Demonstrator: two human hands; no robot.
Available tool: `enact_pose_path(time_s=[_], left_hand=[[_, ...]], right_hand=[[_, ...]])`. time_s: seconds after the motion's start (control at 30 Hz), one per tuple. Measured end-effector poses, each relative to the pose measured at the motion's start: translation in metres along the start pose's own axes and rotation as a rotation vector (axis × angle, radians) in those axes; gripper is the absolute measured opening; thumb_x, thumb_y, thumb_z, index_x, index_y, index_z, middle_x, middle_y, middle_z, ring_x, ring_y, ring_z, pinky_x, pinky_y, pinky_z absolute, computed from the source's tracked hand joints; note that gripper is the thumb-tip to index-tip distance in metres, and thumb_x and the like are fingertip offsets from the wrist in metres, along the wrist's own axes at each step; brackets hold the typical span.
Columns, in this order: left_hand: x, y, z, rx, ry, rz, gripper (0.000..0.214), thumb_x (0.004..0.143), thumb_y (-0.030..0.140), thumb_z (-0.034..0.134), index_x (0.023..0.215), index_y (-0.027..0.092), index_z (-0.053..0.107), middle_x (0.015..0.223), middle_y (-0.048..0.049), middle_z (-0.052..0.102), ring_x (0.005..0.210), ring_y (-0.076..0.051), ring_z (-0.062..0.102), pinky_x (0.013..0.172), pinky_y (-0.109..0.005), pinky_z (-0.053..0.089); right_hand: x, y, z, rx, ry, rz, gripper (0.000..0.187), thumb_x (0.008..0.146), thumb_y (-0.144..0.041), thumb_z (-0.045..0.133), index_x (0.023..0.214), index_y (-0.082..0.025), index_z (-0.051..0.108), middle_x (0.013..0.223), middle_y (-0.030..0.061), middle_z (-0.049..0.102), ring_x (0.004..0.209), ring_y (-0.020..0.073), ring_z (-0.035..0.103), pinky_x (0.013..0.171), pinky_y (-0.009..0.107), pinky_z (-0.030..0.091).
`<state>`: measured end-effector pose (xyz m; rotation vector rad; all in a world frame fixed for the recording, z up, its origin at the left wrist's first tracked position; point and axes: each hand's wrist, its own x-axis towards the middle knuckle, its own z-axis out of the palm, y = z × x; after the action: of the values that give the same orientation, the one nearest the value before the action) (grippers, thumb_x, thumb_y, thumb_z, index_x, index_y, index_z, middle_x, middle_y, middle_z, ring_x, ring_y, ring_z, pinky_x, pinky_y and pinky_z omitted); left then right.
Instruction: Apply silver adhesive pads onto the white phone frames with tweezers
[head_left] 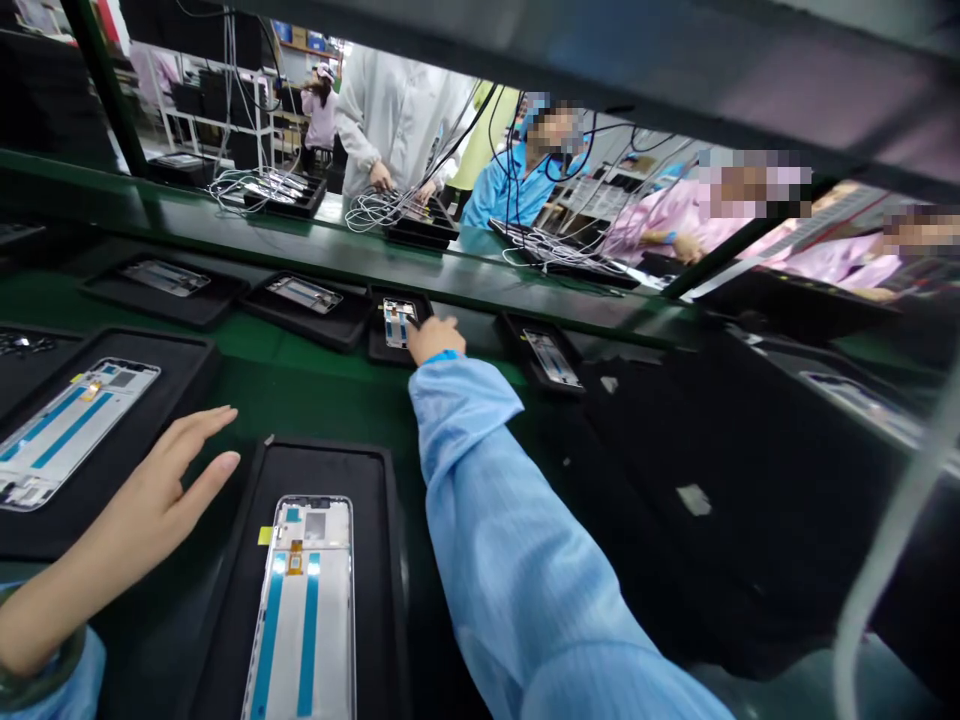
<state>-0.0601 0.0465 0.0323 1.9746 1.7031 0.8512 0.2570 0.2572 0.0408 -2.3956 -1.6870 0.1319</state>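
My left hand (165, 490) is open, fingers stretched out over the green surface, holding nothing. It hovers between two black trays. The near tray (375, 580) carries a silver phone frame (334, 620) with blue strips, a gold flex piece and a yellow tab. The left tray (180, 390) holds a similar phone frame (112, 400). My right hand (437, 342), arm extended in a blue sleeve, is at the right side of a small far tray (379, 350), fingers curled at its edge and partly hidden. A phone frame (395, 322) lies in that tray.
More trays with phone frames stand at the back: a far-left tray (105, 285), one beside it (270, 320), one to the right (525, 345). A black sheet (660, 450) covers the right. A pale cable (892, 520) hangs there. Co-workers sit and stand beyond the green ledge (315, 245).
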Motion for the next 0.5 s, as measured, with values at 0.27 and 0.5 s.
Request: enact_pose_path(time_s=[0.27, 0.5], left_hand=[[-0.007, -0.003, 0.020, -0.018, -0.132, 0.118, 0.050, 0.092, 0.050, 0.044, 0.139, 0.035, 0.039, 0.145, -0.0012, 0.044, 0.135, -0.023, 0.041, 0.113, -0.045, 0.037], [-0.015, -0.003, 0.043, -0.049, -0.175, 0.108, 0.051, 0.093, 0.048, 0.041, 0.142, 0.034, 0.033, 0.151, -0.0047, 0.031, 0.140, -0.025, 0.034, 0.114, -0.049, 0.033]], right_hand=[[0.038, 0.079, 0.002, 0.000, -0.096, 0.185, 0.034, 0.092, -0.034, 0.058, 0.121, -0.015, 0.056, 0.121, 0.0105, 0.059, 0.104, 0.0215, 0.061, 0.087, 0.042, 0.053], [0.024, 0.087, 0.000, 0.106, -0.103, 0.162, 0.035, 0.093, -0.035, 0.057, 0.122, -0.016, 0.056, 0.122, 0.0094, 0.058, 0.105, 0.0219, 0.061, 0.087, 0.043, 0.053]])
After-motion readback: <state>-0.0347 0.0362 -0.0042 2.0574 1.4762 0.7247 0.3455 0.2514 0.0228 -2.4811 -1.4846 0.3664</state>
